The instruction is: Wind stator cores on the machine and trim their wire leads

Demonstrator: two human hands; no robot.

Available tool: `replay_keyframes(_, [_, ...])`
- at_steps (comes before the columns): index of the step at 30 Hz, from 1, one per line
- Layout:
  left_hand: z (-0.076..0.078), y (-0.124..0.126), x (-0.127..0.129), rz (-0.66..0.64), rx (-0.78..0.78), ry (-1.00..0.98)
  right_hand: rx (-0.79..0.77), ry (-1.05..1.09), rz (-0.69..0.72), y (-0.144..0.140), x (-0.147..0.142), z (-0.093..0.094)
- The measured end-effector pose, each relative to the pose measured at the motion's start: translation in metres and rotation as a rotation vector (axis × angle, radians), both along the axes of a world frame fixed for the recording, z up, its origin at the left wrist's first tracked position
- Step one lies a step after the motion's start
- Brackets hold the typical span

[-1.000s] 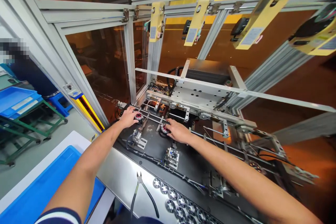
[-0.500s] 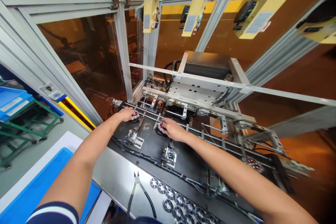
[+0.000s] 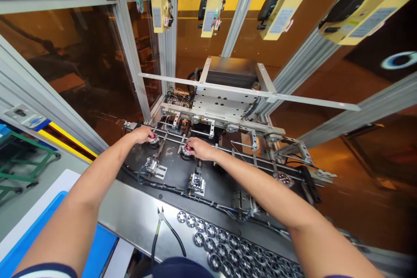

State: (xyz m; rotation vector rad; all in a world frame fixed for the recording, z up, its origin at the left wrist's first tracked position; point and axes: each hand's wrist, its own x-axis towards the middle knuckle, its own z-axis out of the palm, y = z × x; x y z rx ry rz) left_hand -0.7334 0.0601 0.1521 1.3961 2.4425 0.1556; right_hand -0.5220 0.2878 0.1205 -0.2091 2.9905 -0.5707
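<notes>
One green cart [image 3: 31,163] stands on the floor at the far left, with a blue tray [image 3: 101,243] nearer the person, partly hidden by the left forearm. A yellow-and-black strip [image 3: 70,142] slants along the frame post beside them.

Next comes the left hand [image 3: 142,134], palm down at the back left of the black plate [image 3: 177,176]. Its fingers are bent, with their tips at a round red-and-silver part [image 3: 153,139]; whether they grip it or only rest against it I cannot tell. This part sits by a metal rail, and in front of it is a small metal bracket [image 3: 156,168].

On the steel ledge [image 3: 122,202] at the front lies a pair of pliers [image 3: 160,216], handles spread, tips pointing away from the person.

Farther right along the rail is a second round part [image 3: 186,150], also red and silver. The right hand [image 3: 200,149] reaches it from its right side, fingers partly curled at the rim; how firmly they hold it cannot be made out. A second bracket [image 3: 197,183] stands in front.

Rows of silver rings [image 3: 222,250] cover the ledge right of the pliers. Beyond the right forearm, a third round part [image 3: 284,179], copper-toned, sits well apart from both hands.
</notes>
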Motion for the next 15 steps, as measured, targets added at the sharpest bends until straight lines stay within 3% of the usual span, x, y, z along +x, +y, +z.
replay_keyframes(4, [0.011, -0.018, 0.024, 0.091, 0.150, -0.046, -0.073, 0.083, -0.028, -0.018, 0.022, 0.040])
replay_keyframes(6, [0.017, -0.051, 0.051, 0.146, 0.229, -0.063, -0.120, 0.147, 0.011, -0.043, 0.051, 0.061])
replay_keyframes(8, [0.019, -0.097, 0.088, 0.179, 0.273, -0.104, -0.183, 0.204, 0.111, -0.077, 0.088, 0.070])
replay_keyframes(11, [0.009, -0.167, 0.155, 0.186, 0.237, -0.214, -0.342, 0.183, 0.285, -0.139, 0.135, 0.046])
replay_keyframes(15, [-0.031, -0.215, 0.224, 0.279, 0.159, -0.262, -0.228, -0.007, 0.415, -0.219, 0.145, -0.025])
